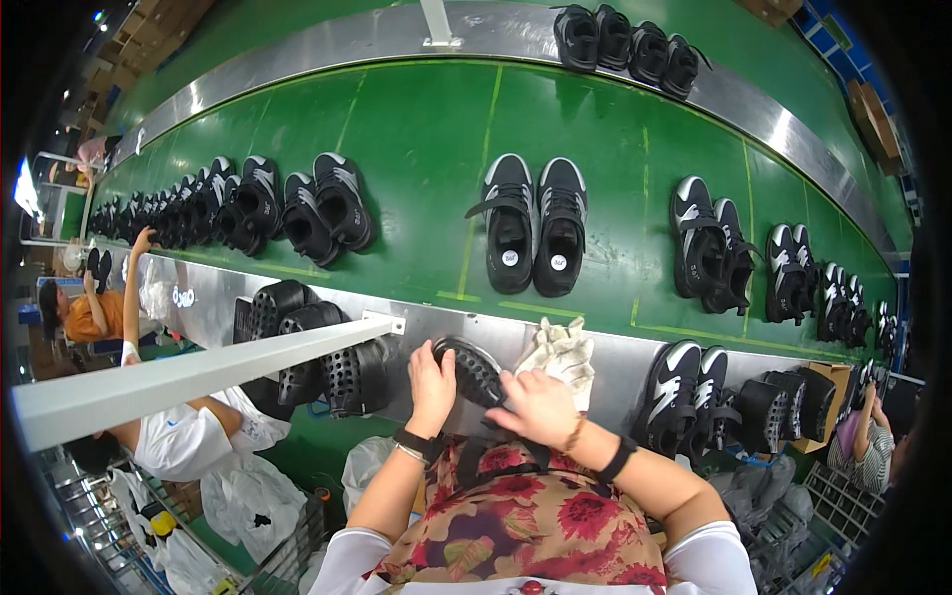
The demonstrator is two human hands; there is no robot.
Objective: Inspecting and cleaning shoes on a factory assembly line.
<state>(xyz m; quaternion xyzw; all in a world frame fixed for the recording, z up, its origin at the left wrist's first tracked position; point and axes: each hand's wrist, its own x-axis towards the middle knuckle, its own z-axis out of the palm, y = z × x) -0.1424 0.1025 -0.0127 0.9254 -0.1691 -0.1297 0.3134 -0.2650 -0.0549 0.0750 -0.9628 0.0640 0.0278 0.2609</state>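
Note:
Between my two hands, at the metal ledge, is a dark oval piece with rows of round holes [474,371]; it looks like a perforated shoe insert. My left hand [432,389] grips its left side, fingers pointing up. From the right, my right hand [543,405] has its thumb and fingers closed at the piece's right end, covering part of it. A pair of white gloves [555,359] lies crumpled just beyond my right hand. Straight ahead on the green belt stands a pair of black sports shoes [536,226] with grey toes and round white labels inside.
More shoe pairs [714,243] stand along the belt on both sides. Dark perforated pieces [349,377] are stacked to the left, beside a white metal bar [218,367]. Black shoes [684,397] rest on the ledge at right. Co-workers [203,431] stand to either side.

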